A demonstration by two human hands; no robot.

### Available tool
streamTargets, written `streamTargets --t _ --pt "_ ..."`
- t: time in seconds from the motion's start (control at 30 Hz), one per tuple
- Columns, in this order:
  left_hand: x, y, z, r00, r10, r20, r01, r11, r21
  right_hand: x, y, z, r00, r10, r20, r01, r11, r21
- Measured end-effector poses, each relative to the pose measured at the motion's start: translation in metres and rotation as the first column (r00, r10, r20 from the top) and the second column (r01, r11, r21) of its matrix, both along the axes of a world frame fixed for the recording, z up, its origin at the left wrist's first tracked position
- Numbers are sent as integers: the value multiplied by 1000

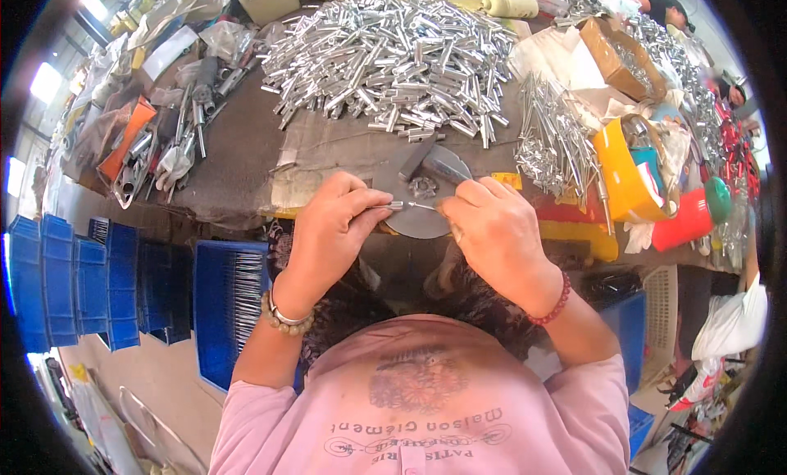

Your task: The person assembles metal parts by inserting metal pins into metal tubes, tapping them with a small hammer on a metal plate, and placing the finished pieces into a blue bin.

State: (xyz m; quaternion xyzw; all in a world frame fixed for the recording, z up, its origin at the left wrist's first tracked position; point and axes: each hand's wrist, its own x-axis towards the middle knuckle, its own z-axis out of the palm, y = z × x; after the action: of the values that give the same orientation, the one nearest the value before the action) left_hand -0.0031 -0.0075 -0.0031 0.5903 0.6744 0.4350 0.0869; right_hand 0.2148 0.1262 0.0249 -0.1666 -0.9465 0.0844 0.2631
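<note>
Short silver tube (395, 205) and thin metal rod (424, 206) held end to end over workbench (238, 147)

Your left hand (326, 229) pinches the tube between thumb and forefinger; your right hand (498, 236) grips the rod in closed fingers, its tip beside the tube. Whether the two touch is too small to tell. Both are above a round grey plate (418, 224), nearer you than a heap of silver tubes (393, 61).

Left hand (329, 225): held inward, thumb and forefinger pinched.
Right hand (498, 233): held opposite, fingers curled.
Forearms (266, 350): angled inward.
</note>
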Motion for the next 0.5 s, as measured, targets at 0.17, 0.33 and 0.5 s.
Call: streamTargets --t 0.17,0.33,0.5 --pt "1 2 0 995 19 102 -18 1000 -6 -3 -1 0 999 -31 42 30 999 20" --pt "-3 5 4 1000 -8 7 8 997 -71 -2 4 -4 1000 -1 31 0 999 35" --pt "-6 9 2 997 -42 -61 40 999 -34 -3 9 -7 997 76 -3 -76 992 97"
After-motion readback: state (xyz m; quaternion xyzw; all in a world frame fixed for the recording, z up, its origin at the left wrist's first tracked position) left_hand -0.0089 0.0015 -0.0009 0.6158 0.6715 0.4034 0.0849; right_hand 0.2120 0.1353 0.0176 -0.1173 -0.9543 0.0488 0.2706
